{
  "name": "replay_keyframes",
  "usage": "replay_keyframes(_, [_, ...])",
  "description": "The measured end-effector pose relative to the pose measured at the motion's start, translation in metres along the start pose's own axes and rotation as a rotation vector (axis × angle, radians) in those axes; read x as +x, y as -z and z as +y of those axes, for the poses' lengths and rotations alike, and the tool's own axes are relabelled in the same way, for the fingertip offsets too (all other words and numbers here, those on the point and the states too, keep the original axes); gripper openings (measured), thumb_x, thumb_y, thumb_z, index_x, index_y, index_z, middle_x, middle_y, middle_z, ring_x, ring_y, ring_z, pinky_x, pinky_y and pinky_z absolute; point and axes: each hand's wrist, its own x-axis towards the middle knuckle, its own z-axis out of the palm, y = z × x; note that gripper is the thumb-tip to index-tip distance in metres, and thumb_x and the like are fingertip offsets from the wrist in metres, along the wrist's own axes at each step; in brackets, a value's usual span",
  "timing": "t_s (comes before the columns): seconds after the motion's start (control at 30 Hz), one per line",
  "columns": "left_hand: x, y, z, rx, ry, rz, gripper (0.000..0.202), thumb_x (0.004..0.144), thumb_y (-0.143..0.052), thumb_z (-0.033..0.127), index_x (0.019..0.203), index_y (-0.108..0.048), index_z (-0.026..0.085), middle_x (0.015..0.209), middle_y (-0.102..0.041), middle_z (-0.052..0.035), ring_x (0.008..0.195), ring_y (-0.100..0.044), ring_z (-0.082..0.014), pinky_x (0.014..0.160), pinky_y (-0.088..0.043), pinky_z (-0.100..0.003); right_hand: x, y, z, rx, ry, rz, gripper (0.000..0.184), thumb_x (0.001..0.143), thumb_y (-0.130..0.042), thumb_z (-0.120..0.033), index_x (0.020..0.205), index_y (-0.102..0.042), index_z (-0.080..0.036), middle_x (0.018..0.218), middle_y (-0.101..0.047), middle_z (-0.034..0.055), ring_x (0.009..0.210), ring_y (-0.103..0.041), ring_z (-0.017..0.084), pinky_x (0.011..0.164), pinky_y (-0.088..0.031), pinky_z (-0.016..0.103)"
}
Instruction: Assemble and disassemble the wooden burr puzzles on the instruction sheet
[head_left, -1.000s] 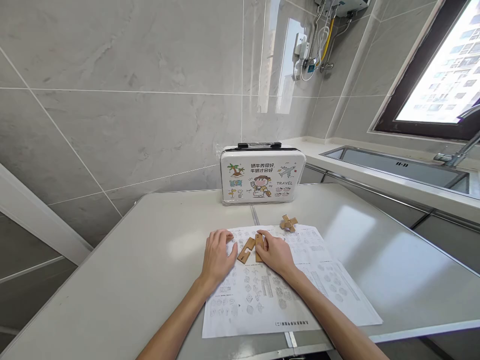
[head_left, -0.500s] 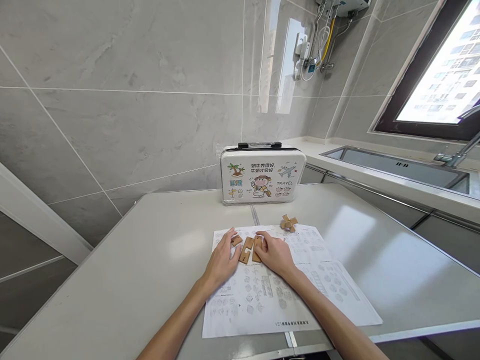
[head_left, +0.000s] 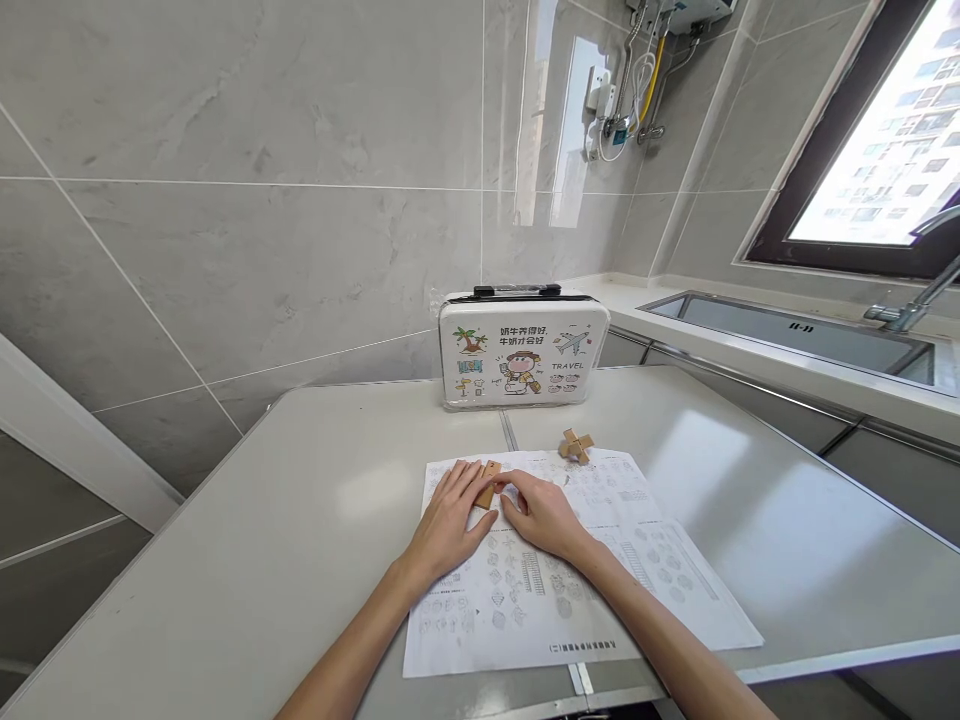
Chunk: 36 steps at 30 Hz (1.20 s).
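Observation:
My left hand [head_left: 450, 515] and my right hand [head_left: 541, 512] meet over a printed paper sheet [head_left: 600, 570] on the grey table [head_left: 300, 530]. Between their fingertips sit small wooden puzzle pieces [head_left: 488, 483], mostly hidden by the fingers. Both hands have their fingers curled and pressed against these pieces. A separate cross-shaped wooden puzzle [head_left: 575, 446] rests on the sheet's far edge, a little beyond my right hand.
A white cartoon-printed case [head_left: 523, 350] with a black handle stands at the back of the table against the tiled wall. A steel sink [head_left: 795, 335] and tap [head_left: 911, 305] lie to the right under a window. The table's front edge is close below the sheet.
The wooden pieces that lay apart between my hands have been pushed together. Both hands have closed in on them, and the left hand slid right.

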Motion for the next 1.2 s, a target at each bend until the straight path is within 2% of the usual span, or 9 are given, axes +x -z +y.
replay_keyframes(0.1, [0.001, -0.002, -0.006, 0.067, 0.003, 0.007, 0.051, 0.105, -0.048, 0.036, 0.155, -0.040, 0.038, 0.163, -0.042, -0.0015, 0.156, -0.028, -0.0293, 0.123, -0.033, -0.059, 0.000, 0.000, 0.000, -0.008, 0.001, -0.036, 0.037, 0.092, -0.049, -0.019, 0.126, -0.064, -0.026, 0.098, -0.075, 0.0004, 0.063, -0.061, 0.014, 0.070, -0.043, 0.028])
replay_keyframes(0.27, [0.002, -0.009, -0.015, 0.164, 0.067, 0.067, 0.042, 0.106, -0.045, 0.036, 0.147, -0.054, 0.034, 0.158, -0.049, -0.0032, 0.153, -0.034, -0.0319, 0.119, -0.038, -0.059, 0.000, -0.002, 0.002, -0.030, -0.009, -0.062, 0.036, 0.093, -0.050, -0.021, 0.126, -0.063, -0.025, 0.083, -0.071, -0.0012, 0.063, -0.061, 0.015, 0.069, -0.041, 0.028])
replay_keyframes(0.5, [0.000, -0.016, -0.023, 0.239, 0.200, 0.115, 0.045, 0.105, -0.044, 0.036, 0.149, -0.053, 0.032, 0.160, -0.047, -0.0046, 0.153, -0.032, -0.0342, 0.120, -0.036, -0.060, 0.000, -0.001, 0.001, -0.015, -0.031, -0.068, 0.034, 0.093, -0.050, -0.021, 0.124, -0.063, -0.026, 0.079, -0.068, -0.0027, 0.062, -0.060, 0.016, 0.069, -0.042, 0.029])
replay_keyframes(0.67, [0.000, -0.016, -0.024, 0.231, 0.221, 0.164, 0.044, 0.103, -0.048, 0.033, 0.145, -0.058, 0.028, 0.158, -0.050, -0.0076, 0.153, -0.032, -0.0356, 0.120, -0.035, -0.063, 0.000, -0.001, 0.001, -0.009, -0.027, -0.070, 0.034, 0.095, -0.049, -0.022, 0.125, -0.063, -0.025, 0.080, -0.068, -0.0022, 0.064, -0.061, 0.016, 0.069, -0.043, 0.029])
replay_keyframes(0.77, [0.001, -0.012, -0.018, 0.214, 0.185, 0.175, 0.042, 0.102, -0.049, 0.031, 0.141, -0.060, 0.024, 0.156, -0.051, -0.0094, 0.153, -0.032, -0.0348, 0.122, -0.033, -0.061, 0.000, -0.002, 0.001, -0.011, -0.028, -0.066, 0.033, 0.095, -0.049, -0.021, 0.125, -0.062, -0.026, 0.080, -0.068, -0.0027, 0.064, -0.061, 0.016, 0.069, -0.043, 0.029])
replay_keyframes(0.9, [0.003, -0.003, -0.004, 0.133, 0.050, 0.167, 0.038, 0.102, -0.049, 0.027, 0.138, -0.059, 0.023, 0.159, -0.047, -0.0086, 0.154, -0.031, -0.0329, 0.121, -0.036, -0.061, 0.000, -0.002, 0.001, -0.015, -0.031, -0.065, 0.032, 0.095, -0.050, -0.022, 0.124, -0.063, -0.026, 0.081, -0.069, -0.0030, 0.062, -0.060, 0.015, 0.068, -0.043, 0.029])
replay_keyframes(1.03, [0.004, 0.002, 0.008, 0.012, -0.086, 0.111, 0.041, 0.101, -0.049, 0.023, 0.142, -0.055, 0.025, 0.149, -0.058, -0.0088, 0.144, -0.048, -0.0290, 0.117, -0.045, -0.056, 0.000, 0.000, 0.000, -0.017, -0.017, -0.051, 0.034, 0.096, -0.048, -0.022, 0.126, -0.062, -0.025, 0.086, -0.070, -0.0007, 0.068, -0.063, 0.017, 0.071, -0.044, 0.029])
replay_keyframes(1.1, [0.004, 0.003, 0.010, -0.028, -0.113, 0.102, 0.043, 0.101, -0.050, 0.022, 0.144, -0.054, 0.027, 0.143, -0.062, -0.0080, 0.136, -0.056, -0.0270, 0.114, -0.048, -0.052, 0.000, 0.000, -0.001, -0.016, -0.022, -0.051, 0.033, 0.096, -0.047, -0.021, 0.125, -0.063, -0.024, 0.085, -0.070, -0.0004, 0.070, -0.063, 0.017, 0.070, -0.044, 0.030])
replay_keyframes(1.2, [0.003, 0.003, 0.011, -0.048, -0.116, 0.113, 0.044, 0.101, -0.049, 0.021, 0.144, -0.054, 0.029, 0.141, -0.064, -0.0067, 0.133, -0.059, -0.0260, 0.113, -0.050, -0.050, 0.000, 0.001, -0.001, -0.008, -0.023, -0.052, 0.032, 0.096, -0.048, -0.021, 0.123, -0.062, -0.024, 0.084, -0.070, -0.0008, 0.069, -0.063, 0.018, 0.069, -0.043, 0.030])
